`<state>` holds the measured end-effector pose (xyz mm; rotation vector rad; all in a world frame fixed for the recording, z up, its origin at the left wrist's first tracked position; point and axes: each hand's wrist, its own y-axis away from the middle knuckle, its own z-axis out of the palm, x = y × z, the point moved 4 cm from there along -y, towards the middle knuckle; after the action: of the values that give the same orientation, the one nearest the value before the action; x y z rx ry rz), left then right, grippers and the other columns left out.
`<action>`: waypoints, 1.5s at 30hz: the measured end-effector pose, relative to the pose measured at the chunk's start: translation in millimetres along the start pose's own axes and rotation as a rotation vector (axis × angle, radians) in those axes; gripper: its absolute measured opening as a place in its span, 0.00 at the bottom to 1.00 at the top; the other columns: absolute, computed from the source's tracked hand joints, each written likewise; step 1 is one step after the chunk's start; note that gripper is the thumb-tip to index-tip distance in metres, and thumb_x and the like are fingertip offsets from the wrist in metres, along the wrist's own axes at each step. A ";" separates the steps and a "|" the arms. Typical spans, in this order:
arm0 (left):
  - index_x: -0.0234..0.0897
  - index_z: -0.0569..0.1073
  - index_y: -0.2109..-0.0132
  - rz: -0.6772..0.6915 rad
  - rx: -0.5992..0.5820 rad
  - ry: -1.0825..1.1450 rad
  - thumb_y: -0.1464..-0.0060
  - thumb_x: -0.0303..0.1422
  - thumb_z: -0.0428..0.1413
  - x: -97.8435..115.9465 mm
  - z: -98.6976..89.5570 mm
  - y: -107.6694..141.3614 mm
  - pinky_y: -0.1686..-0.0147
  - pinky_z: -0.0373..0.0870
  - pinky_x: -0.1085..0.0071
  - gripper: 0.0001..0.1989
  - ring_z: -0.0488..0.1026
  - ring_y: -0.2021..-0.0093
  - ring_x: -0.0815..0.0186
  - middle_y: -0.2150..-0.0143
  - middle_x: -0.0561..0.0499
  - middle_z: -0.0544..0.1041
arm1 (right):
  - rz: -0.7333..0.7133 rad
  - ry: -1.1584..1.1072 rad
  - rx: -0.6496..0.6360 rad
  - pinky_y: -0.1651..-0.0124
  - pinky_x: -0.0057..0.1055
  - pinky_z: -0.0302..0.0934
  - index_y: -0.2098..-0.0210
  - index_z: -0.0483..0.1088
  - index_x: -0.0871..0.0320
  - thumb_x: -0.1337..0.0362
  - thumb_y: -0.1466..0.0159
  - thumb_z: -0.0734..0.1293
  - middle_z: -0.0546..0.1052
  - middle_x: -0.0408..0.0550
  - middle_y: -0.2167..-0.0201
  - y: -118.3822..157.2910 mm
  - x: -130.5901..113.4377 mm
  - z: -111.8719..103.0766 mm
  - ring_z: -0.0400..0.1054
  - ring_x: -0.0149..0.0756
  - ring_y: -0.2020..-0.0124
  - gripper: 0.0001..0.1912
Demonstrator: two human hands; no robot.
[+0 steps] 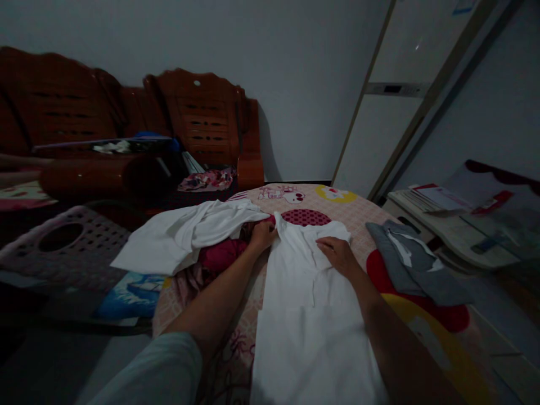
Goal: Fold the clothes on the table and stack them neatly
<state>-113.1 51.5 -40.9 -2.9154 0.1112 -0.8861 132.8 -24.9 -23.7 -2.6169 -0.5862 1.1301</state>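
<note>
A long white garment (pixel 310 332) lies spread on the patterned cloth of the round table, running from its middle toward me. A thin cord or seam shows down its upper part. At its upper left corner my left hand (pixel 264 235) is closed, fingers bent around the cloth's edge. On the upper right part rests my right hand (pixel 337 254), its fingers stretched across the fabric. Left of my left hand lies another white cloth (pixel 181 233), crumpled over a dark pink garment (pixel 221 256).
A folded grey garment (pixel 415 261) lies at the table's right side. Beyond it stands a side cabinet (pixel 447 225) with papers. A pink woven basket (pixel 63 247) sits at the left, before a wooden sofa (pixel 198 124). A tall white appliance (pixel 379 112) stands behind.
</note>
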 end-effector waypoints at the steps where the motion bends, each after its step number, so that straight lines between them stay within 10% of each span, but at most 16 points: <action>1: 0.32 0.79 0.66 -0.006 -0.006 0.025 0.45 0.33 0.55 -1.4 -0.7 -0.5 0.66 0.61 0.73 0.10 0.74 0.64 0.63 0.66 0.46 0.80 | 0.016 0.000 -0.002 0.61 0.31 0.61 0.70 0.76 0.60 0.59 0.35 0.61 0.78 0.48 0.72 -0.3 -0.4 -3.0 0.70 0.36 0.68 0.15; 15: 0.33 0.76 0.73 -0.057 0.025 0.164 0.51 0.33 0.56 -7.1 -2.1 -4.7 0.72 0.58 0.74 0.08 0.69 0.72 0.67 0.76 0.52 0.74 | 0.369 0.207 -0.340 0.77 0.29 0.45 0.91 0.63 0.57 0.64 0.50 0.72 0.62 0.40 0.90 17.0 30.4 -63.5 0.55 0.28 0.83 0.18; 20: 0.33 0.75 0.73 -0.064 0.029 0.179 0.51 0.34 0.57 -7.3 -1.7 -4.6 0.71 0.58 0.74 0.08 0.69 0.72 0.67 0.76 0.53 0.74 | 0.303 -0.026 -0.034 0.74 0.28 0.55 0.70 0.76 0.59 0.60 0.40 0.63 0.74 0.44 0.81 2.0 19.5 -35.4 0.66 0.33 0.79 0.12; 28: 0.33 0.75 0.73 -0.055 0.022 0.183 0.51 0.34 0.56 -8.3 1.7 -7.4 0.72 0.56 0.74 0.09 0.70 0.71 0.67 0.75 0.53 0.74 | 0.113 0.363 0.014 0.57 0.36 0.64 0.50 0.74 0.58 0.66 0.43 0.70 0.77 0.52 0.63 3.4 15.6 19.5 0.71 0.42 0.62 0.20; 40: 0.32 0.74 0.75 -0.080 0.033 0.176 0.48 0.34 0.56 -4.8 0.3 -6.9 0.73 0.54 0.73 0.11 0.67 0.73 0.68 0.77 0.53 0.72 | 0.473 -0.492 0.131 0.72 0.27 0.59 0.56 0.78 0.62 0.64 0.59 0.75 0.70 0.39 0.78 -4.8 31.0 27.5 0.62 0.29 0.76 0.29; 45: 0.33 0.74 0.76 -0.101 0.031 0.191 0.49 0.33 0.56 -5.9 -0.1 -7.1 0.72 0.56 0.73 0.10 0.66 0.74 0.68 0.79 0.54 0.71 | 0.516 -0.578 0.072 0.78 0.26 0.57 0.64 0.79 0.62 0.61 0.57 0.74 0.69 0.37 0.83 1.0 19.7 -3.0 0.61 0.28 0.82 0.20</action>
<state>-117.8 59.1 -43.2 -2.8231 -0.0373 -1.1693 147.6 -17.2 -34.7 -2.4238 0.0651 2.0458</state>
